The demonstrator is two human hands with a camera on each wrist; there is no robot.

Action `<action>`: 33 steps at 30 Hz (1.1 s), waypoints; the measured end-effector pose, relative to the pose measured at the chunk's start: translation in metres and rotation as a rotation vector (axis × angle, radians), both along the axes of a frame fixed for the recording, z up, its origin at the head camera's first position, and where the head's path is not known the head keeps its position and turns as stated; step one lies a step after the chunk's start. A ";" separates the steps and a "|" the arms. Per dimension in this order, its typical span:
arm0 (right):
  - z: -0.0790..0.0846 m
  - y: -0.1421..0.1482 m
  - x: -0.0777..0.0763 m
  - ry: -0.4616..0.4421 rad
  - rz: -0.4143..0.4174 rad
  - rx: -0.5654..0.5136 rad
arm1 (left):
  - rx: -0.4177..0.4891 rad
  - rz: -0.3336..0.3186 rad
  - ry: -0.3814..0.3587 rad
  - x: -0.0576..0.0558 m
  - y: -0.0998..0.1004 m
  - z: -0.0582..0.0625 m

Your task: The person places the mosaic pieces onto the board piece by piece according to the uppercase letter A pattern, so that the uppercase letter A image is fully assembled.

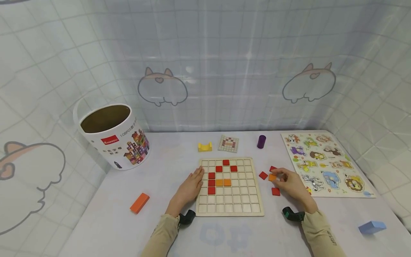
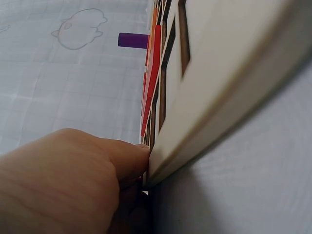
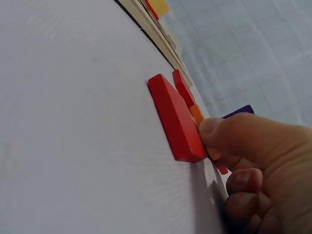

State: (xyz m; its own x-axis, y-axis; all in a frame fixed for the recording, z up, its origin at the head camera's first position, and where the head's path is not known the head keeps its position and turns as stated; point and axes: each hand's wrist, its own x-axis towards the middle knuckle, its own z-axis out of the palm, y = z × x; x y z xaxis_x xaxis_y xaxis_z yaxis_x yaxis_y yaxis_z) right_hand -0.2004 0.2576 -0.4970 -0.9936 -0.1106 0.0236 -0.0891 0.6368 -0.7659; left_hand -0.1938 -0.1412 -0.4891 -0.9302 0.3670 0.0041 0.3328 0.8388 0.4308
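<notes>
A: what's on your feed?
B: from my end the right hand [image 1: 290, 182] is pinching an orange tile [image 1: 272, 177] between thumb and finger, loose red tiles [image 1: 275, 191] around it, just right of the grid board [image 1: 238, 208]
A: and the other one?
B: left hand [image 1: 190, 186] rests on the board's left edge, fingers pretty straight, and I see six red pieces [image 1: 211, 183] plus two orange pieces [image 1: 227, 182] in the cells
</notes>
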 end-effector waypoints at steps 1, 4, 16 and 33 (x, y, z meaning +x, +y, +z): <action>0.001 0.000 -0.001 -0.005 -0.002 -0.004 | 0.003 0.000 0.001 0.000 0.000 0.000; 0.003 -0.002 -0.005 -0.007 -0.005 -0.020 | 0.004 0.003 0.007 -0.001 0.001 -0.001; 0.018 -0.038 -0.025 0.064 0.015 -0.127 | -0.003 -0.021 0.008 0.000 0.002 -0.005; 0.026 -0.091 -0.029 0.032 0.134 -0.242 | -0.014 -0.009 0.022 -0.001 0.000 -0.004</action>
State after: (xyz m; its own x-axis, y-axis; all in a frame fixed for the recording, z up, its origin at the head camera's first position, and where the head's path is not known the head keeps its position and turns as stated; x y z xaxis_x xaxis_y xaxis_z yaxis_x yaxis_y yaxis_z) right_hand -0.2298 0.1661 -0.4706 -0.9688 -0.2283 0.0965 -0.1867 0.4165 -0.8897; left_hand -0.1947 -0.1416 -0.4934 -0.9266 0.3755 0.0198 0.3498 0.8416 0.4116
